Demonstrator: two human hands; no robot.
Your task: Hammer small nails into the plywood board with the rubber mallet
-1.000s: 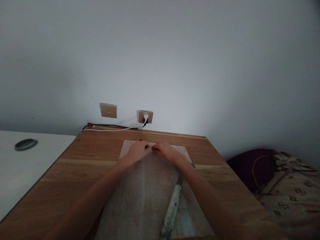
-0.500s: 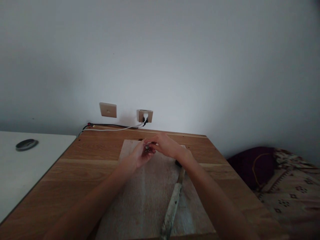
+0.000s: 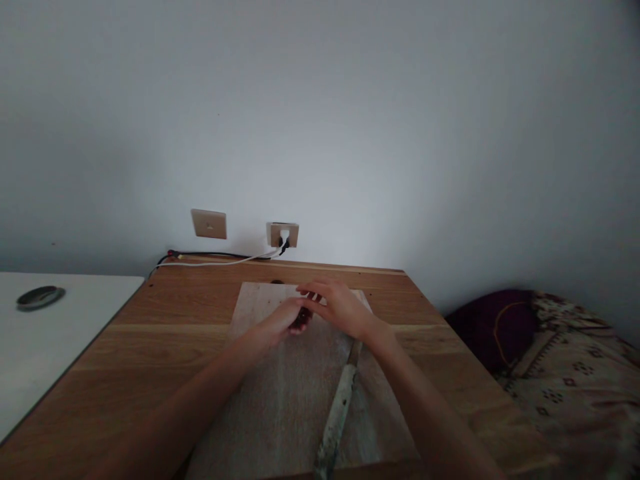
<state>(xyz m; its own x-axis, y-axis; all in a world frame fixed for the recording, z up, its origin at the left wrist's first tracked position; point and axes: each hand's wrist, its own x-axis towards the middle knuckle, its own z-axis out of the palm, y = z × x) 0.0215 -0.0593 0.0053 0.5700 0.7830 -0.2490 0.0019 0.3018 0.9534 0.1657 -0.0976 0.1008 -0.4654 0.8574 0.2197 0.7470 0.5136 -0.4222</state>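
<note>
My left hand [image 3: 286, 316] is cupped above the far part of a pale wooden board [image 3: 280, 400], its fingers curled around small dark pieces [image 3: 301, 318] too blurred to name. Over it bends my right hand [image 3: 337, 307], thumb and fingertips at the left palm; whatever sits between them is hidden. A hammer-like tool lies lengthwise on the board, with a worn, whitish-wrapped handle [image 3: 337, 413] pointing toward me. Its far end disappears behind my right wrist.
The board rests on a brown wooden table [image 3: 165, 347] against a wall. Cables [image 3: 220, 262] run along the table's back edge to a wall socket [image 3: 283, 235]. At left, a white table [image 3: 75, 347] bears a dark oval dish [image 3: 41, 297]. Patterned fabric [image 3: 575, 380] and a purple cushion [image 3: 500, 327] lie at right.
The view has shifted slightly, moving the surroundings left. My right hand's fingers have spread a little over my left palm, and the tool's dark far end is now hidden.
</note>
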